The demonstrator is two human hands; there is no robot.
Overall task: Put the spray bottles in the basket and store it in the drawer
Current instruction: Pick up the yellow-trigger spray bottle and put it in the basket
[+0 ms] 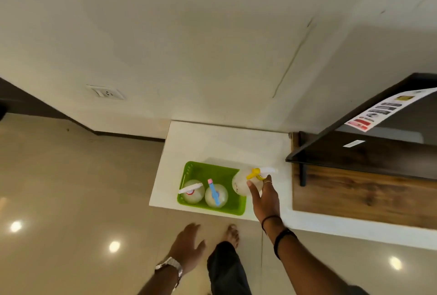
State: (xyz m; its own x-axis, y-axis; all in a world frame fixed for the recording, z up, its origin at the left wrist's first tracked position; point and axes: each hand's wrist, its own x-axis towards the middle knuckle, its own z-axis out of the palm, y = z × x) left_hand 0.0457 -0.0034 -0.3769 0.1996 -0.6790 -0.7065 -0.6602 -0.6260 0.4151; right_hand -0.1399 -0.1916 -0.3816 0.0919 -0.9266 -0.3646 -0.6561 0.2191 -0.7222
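A green plastic basket (208, 171) sits on a white cabinet top (224, 138). Two clear spray bottles stand in it: one with a white and red nozzle (192, 191) at the left, one with a blue and pink nozzle (215, 195) beside it. My right hand (263, 196) grips a third clear bottle with a yellow and white nozzle (243, 182), held over the basket's right edge. My left hand (188, 245) hangs below the cabinet's front edge, fingers spread, holding nothing. No drawer is visible from this angle.
A dark wooden shelf unit (364, 176) with a black top panel and a printed sheet (387, 110) stands right of the cabinet. A wall socket (106, 92) is at the left. My bare foot (233, 234) rests on the glossy tiled floor (71, 188).
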